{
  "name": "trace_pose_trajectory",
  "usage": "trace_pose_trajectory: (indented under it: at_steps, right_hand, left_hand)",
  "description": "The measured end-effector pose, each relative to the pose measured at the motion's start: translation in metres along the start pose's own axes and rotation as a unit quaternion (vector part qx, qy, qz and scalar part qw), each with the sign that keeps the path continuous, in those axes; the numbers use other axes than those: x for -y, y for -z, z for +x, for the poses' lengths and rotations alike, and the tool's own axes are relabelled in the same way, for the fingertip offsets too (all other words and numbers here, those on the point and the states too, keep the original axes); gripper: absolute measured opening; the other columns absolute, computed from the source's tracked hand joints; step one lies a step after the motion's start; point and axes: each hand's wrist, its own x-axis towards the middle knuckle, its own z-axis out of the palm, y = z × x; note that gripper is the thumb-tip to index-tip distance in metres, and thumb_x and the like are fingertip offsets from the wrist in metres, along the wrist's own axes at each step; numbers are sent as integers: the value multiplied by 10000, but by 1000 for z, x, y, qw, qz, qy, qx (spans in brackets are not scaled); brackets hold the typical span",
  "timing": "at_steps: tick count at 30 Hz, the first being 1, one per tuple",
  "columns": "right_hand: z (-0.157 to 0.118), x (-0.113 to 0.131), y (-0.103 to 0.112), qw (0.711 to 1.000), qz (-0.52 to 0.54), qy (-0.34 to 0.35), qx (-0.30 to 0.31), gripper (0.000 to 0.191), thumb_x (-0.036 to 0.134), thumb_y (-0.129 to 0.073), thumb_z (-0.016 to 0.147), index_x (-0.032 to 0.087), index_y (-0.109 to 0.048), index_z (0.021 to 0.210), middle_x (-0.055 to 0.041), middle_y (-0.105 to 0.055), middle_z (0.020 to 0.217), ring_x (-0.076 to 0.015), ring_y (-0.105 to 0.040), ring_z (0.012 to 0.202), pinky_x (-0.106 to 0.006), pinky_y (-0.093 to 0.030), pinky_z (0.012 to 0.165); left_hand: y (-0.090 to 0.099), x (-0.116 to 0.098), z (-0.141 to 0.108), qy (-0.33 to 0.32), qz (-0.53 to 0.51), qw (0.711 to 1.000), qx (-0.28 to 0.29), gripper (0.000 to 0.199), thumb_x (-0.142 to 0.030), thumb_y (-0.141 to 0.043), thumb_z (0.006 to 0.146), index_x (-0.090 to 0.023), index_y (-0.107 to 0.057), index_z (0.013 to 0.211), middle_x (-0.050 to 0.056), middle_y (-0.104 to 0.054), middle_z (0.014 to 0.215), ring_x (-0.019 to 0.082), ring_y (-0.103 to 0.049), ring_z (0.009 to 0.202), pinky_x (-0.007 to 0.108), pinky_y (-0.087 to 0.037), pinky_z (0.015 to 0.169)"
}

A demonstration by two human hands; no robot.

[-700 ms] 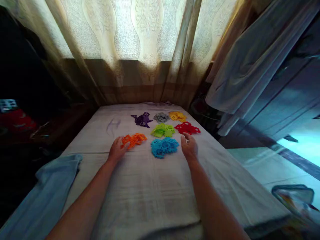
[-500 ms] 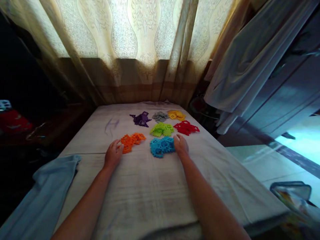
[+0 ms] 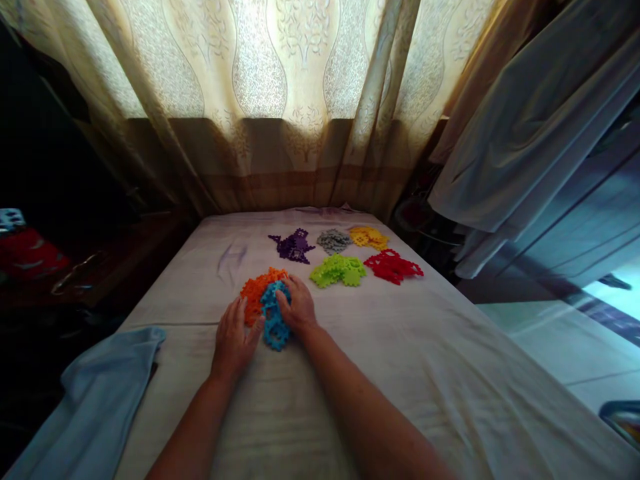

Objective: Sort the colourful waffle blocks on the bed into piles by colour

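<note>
Orange pieces [image 3: 256, 288] lie in a pile on the sheet-covered surface [image 3: 270, 413], with blue pieces [image 3: 275, 323] pressed against their right side. My left hand [image 3: 236, 337] rests at the near left of the orange pile, thumb apart from the fingers, holding nothing. Curved around the blue pieces from the right is my right hand [image 3: 298, 305], its fingers reaching to the orange edge. Farther back lie purple pieces [image 3: 294, 247], grey pieces [image 3: 333, 241] and yellow pieces [image 3: 369, 237]. Lime green pieces [image 3: 339, 270] and red pieces [image 3: 393, 266] sit to the right of my hands.
A patterned curtain [image 3: 305, 153] hangs behind the surface. Light blue cloth [image 3: 100, 387] drapes over the left edge, and a red object [image 3: 30, 253] stands at far left. Pale clothing [image 3: 520, 147] hangs at the right.
My right hand has moved left with the blue pieces, which now touch the orange ones. My left hand's thumb has come nearer the blue pieces. The camera view has shifted slightly.
</note>
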Motion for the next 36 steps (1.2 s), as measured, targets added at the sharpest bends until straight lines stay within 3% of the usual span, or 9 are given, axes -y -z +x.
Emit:
trace_pose_trajectory:
  at_steps: [2,5,10,13,18,23,30,33,36]
  right_hand:
    - [17,-14,21,998,-9,67,-5,358,373,-536,925,224,-670,1221,-110,-607,1369,-245,-535,1278,-418,-378,1131]
    - [52,-68,83,995,-79,40,-47,340,368,-522,930,211,-694,1178,-124,-623,1342,-258,-530,1285,-436,-367,1137]
    - [92,-186,194,933,-271,-228,-65,466,415,-462,950,159,-656,1289,-196,-583,1369,-337,-518,1299,-515,-402,1076]
    - [94,-233,220,894,-289,-344,-5,533,516,-469,929,197,-652,1315,-196,-591,1368,-388,-553,1258,-584,-430,1023]
    - [84,-249,195,947,-206,-244,30,457,479,-502,894,238,-701,1228,-110,-683,1278,-306,-603,1215,-475,-459,1040]
    - [74,-200,144,994,-37,-89,56,424,485,-533,857,254,-720,1159,-72,-714,1216,-253,-630,1166,-430,-456,1067]
    - [89,-141,95,991,76,41,102,437,486,-494,914,240,-686,1219,-81,-679,1286,-241,-610,1202,-430,-451,1076]
    - [141,-171,113,1000,-16,-18,14,430,442,-448,940,217,-683,1222,-105,-689,1257,-262,-594,1216,-459,-428,1086]
    - [196,-223,139,968,-175,-180,-24,494,429,-448,943,167,-629,1321,-159,-608,1372,-304,-516,1314,-485,-372,1122]
  left_hand:
    - [1,-1,0,-3,-1,1000,3,684,-623,-383,934,-144,-458,1417,193,-515,1452,316,-477,1360,522,-379,1136]
    - [3,-4,-1,-2,12,1000,28,701,-643,-410,916,-175,-444,1436,179,-492,1477,318,-453,1378,525,-357,1144]
    - [6,-16,-3,-2,58,994,88,770,-646,-489,870,-192,-394,1485,181,-420,1541,346,-337,1454,581,-255,1173]
    - [7,-21,-4,2,88,989,121,779,-618,-520,862,-195,-382,1500,177,-396,1560,348,-309,1469,595,-216,1180]
    - [5,-22,-4,22,113,983,142,747,-586,-502,878,-180,-396,1496,181,-394,1563,333,-316,1470,578,-210,1185]
    - [-2,-24,13,66,106,986,114,663,-520,-420,932,-157,-397,1487,188,-441,1534,316,-357,1452,586,-242,1172]
    - [-18,-11,44,61,48,996,41,572,-528,-369,946,-187,-520,1379,173,-538,1454,332,-457,1384,591,-348,1121]
    - [-20,-2,45,52,10,998,26,540,-544,-369,948,-218,-564,1332,133,-589,1402,311,-507,1340,550,-375,1128]
    - [-19,3,41,53,-15,998,26,521,-540,-381,952,-238,-571,1331,110,-591,1402,297,-513,1336,536,-371,1146]
